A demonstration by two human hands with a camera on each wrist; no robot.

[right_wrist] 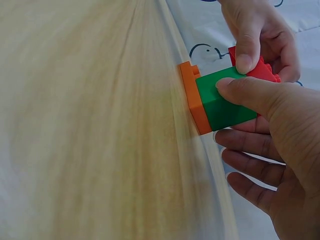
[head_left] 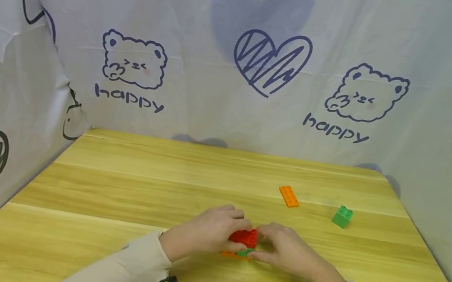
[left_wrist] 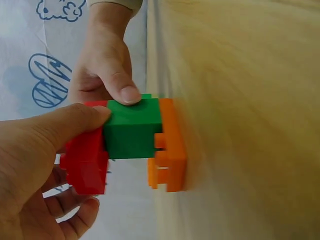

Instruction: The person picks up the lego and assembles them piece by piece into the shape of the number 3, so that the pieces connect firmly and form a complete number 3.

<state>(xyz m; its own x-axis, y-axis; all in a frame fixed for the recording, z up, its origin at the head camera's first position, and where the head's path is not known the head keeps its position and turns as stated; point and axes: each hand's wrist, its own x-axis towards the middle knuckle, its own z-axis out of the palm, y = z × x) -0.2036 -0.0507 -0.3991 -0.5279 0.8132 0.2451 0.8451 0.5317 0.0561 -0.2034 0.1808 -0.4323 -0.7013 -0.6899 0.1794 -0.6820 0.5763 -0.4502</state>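
In front of the person stands a small stack of toy building blocks. Its base is an orange plate [left_wrist: 172, 145], a green brick [left_wrist: 132, 130] sits on that, and a red brick [left_wrist: 87, 167] tops it, jutting out past the green one. The left hand [head_left: 213, 228] grips the red brick, thumb along its side by the green seam. From the other side the right hand [head_left: 286, 251] pinches the green brick, its thumb flat on the green face [right_wrist: 220, 102]. In the head view, fingers cover much of the stack.
Farther back on the wooden table [head_left: 118, 193] lies a loose orange plate [head_left: 289, 196]. A loose green brick [head_left: 342, 216] stands to its right, studs up. White cloth [head_left: 196, 106] with drawings surrounds the table at the back and sides.
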